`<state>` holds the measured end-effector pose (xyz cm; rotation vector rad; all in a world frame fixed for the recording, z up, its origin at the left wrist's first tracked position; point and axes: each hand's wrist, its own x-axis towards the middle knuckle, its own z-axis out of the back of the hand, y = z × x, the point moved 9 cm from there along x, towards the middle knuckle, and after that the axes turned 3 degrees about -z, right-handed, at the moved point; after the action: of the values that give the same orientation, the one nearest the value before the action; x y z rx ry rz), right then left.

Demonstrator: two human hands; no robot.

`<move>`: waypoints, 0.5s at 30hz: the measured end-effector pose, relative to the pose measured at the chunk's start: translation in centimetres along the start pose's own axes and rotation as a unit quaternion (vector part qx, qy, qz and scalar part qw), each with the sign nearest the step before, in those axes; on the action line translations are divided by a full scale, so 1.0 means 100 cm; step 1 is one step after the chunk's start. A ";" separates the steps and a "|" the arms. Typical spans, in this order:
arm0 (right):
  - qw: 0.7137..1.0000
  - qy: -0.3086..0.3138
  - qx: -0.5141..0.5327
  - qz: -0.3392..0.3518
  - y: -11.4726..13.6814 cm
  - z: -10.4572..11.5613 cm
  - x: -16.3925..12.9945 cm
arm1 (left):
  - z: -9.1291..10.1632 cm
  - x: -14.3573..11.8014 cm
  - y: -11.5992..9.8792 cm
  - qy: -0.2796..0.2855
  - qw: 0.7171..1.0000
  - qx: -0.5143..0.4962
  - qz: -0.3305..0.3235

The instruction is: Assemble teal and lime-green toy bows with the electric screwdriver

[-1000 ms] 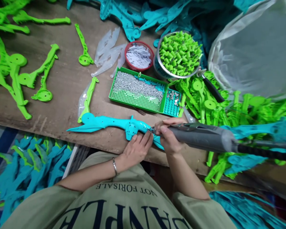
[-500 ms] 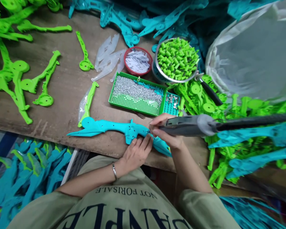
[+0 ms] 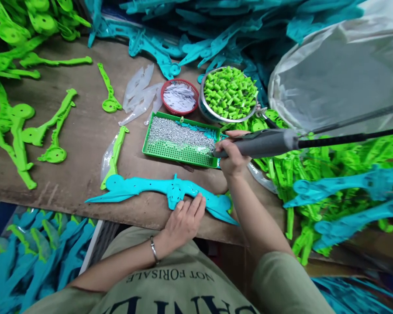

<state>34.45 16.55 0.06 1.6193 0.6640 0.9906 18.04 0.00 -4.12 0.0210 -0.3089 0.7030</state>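
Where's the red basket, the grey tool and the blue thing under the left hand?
Red basket [image 3: 195, 104]: head view, on its right wall.
Grey tool [image 3: 265, 143]: head view, on its body.
Blue thing [image 3: 175, 191]: head view, on its middle bump.

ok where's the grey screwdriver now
In the head view, the grey screwdriver is right of centre, in the right hand, tip by the green tray.

From here I read NOT FORISALE upside down on the person's green shirt, bigger letters below cut off
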 end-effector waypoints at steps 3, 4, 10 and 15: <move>1.000 -0.006 -0.004 -0.010 -0.005 -0.001 0.001 | -0.001 -0.002 -0.001 -0.012 1.000 0.002 0.001; 1.000 -0.007 -0.003 -0.012 -0.006 -0.001 0.001 | -0.001 -0.002 -0.001 -0.013 1.000 0.002 -0.001; 1.000 0.000 0.019 -0.009 -0.009 -0.004 0.005 | 0.000 -0.001 -0.001 -0.015 1.000 0.002 -0.006; 1.000 0.005 0.006 -0.005 0.001 -0.007 0.008 | 0.003 0.000 0.001 -0.024 1.000 -0.010 0.001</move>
<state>34.19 17.51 0.45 1.6221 0.6852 0.9902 17.90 0.01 -3.84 0.0181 -0.3625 0.7011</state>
